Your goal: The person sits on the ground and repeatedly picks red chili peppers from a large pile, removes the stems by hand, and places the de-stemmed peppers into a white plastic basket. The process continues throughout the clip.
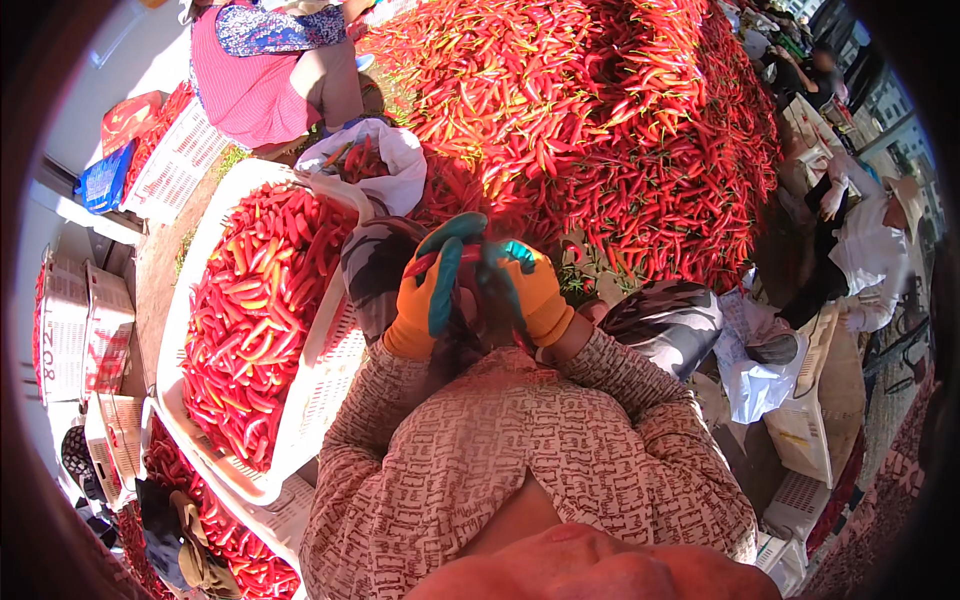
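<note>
Both hands wear orange gloves with green-coated fingers and meet above my lap. My left hand (431, 292) grips a red chili pepper (470, 253) that lies crosswise between thumb and fingers. At the pepper's other end, the curled, blurred fingers of my right hand (531, 291) close on it. Something red, seemingly another pepper, pokes out under the right glove; the palm hides most of it. To my left stands a white plastic crate (311, 390) heaped with red peppers (255, 315). A large pile of red chili peppers (540, 112) rises in front of me.
A white woven sack (405, 169) with some peppers inside stands beyond the crate. Ahead on the left sits a person in a red vest (247, 97). Another person in a white top (870, 251) is at right, near a pale crate (802, 420). More stacked crates (109, 330) line the left.
</note>
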### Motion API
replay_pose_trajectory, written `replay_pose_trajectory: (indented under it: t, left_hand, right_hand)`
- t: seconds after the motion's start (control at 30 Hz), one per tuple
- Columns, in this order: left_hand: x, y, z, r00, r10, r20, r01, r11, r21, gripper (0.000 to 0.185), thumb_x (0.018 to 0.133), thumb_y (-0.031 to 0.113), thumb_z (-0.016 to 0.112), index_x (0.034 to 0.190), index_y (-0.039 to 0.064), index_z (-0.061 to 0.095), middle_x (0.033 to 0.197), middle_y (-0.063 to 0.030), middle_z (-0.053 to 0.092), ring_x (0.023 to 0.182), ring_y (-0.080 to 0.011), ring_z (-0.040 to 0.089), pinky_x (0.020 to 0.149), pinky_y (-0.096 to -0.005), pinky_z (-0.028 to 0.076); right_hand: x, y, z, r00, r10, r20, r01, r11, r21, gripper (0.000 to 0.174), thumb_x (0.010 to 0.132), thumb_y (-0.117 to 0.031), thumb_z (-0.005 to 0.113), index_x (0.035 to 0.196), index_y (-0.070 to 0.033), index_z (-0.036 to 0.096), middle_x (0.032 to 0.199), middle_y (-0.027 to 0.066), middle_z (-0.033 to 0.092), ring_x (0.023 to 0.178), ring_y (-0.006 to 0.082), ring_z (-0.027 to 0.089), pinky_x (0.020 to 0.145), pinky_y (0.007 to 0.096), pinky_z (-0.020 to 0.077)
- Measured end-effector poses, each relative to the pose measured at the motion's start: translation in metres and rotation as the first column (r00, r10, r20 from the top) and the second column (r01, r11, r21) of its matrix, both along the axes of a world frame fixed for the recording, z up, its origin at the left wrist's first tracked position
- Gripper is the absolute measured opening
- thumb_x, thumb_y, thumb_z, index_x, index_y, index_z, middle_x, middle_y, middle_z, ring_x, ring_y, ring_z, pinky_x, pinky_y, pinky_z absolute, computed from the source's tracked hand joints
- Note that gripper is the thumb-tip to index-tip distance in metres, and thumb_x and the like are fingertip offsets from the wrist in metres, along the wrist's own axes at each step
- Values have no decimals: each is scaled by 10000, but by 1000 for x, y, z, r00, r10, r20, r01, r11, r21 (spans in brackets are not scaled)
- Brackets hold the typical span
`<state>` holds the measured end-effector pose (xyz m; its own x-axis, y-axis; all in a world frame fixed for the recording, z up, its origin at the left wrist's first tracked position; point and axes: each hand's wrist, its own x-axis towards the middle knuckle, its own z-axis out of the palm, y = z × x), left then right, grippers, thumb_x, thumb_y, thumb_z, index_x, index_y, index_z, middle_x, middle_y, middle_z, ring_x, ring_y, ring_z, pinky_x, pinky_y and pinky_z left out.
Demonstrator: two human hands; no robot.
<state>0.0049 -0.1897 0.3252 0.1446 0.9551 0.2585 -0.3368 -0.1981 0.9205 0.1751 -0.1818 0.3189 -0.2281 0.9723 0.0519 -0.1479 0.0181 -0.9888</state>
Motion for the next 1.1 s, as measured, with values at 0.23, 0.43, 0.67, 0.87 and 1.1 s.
replay_pose_trajectory:
  t: [0.23, 0.43, 0.67, 0.87, 1.1]
  left_hand:
    - [-5, 10, -20, 929, -53, -365, 100, 989, 111, 503, 814, 22, 539, 1306, -30, 451, 1280, -172, 535, 1107, -291, 572, 931, -356, 462]
    - [12, 8, 6, 738, -339, 584, 563, 786, -255, 443, 932, 190, 470, 1323, -16, 442, 1285, -174, 532, 1141, -317, 551, 958, -421, 453]
    - [6, 31, 16, 805, -199, 559, 423, 853, -307, 456, 928, 165, 516, 1335, -18, 423, 1262, -168, 554, 1099, -280, 570, 979, -424, 421]
    - [-8, 56, 13, 789, -207, 579, 432, 856, -282, 397, 963, 135, 479, 1345, 36, 435, 1225, -138, 585, 958, -228, 612, 958, -424, 443]
    - [49, 88, 0, 916, -178, 361, 348, 798, -492, 530, 933, 244, 554, 1419, 134, 370, 1262, -93, 426, 1051, -189, 448, 1016, -431, 381]
  right_hand:
    - [20, 6, -11, 855, -86, 511, -151, 902, 405, 207, 820, -251, 645, 869, -52, 614, 781, 137, 622, 718, 341, 602, 619, 416, 478]
    - [27, 5, -10, 767, 26, 641, -429, 763, 483, 217, 821, -281, 624, 811, -71, 572, 725, 117, 583, 706, 344, 583, 629, 414, 471]
    - [31, 1, -13, 441, 464, 768, -779, 623, 71, 301, 854, -376, 540, 1045, -146, 579, 989, 97, 607, 902, 267, 606, 777, 417, 478]
    - [77, 10, 5, 195, 49, 980, -778, 615, 125, 363, 787, -349, 620, 1109, -181, 633, 1088, 59, 614, 936, 259, 617, 776, 368, 487]
    - [144, 12, 36, 291, -79, 954, -533, 814, 230, 311, 807, -411, 631, 971, -147, 644, 927, 65, 660, 927, 303, 612, 774, 437, 481]
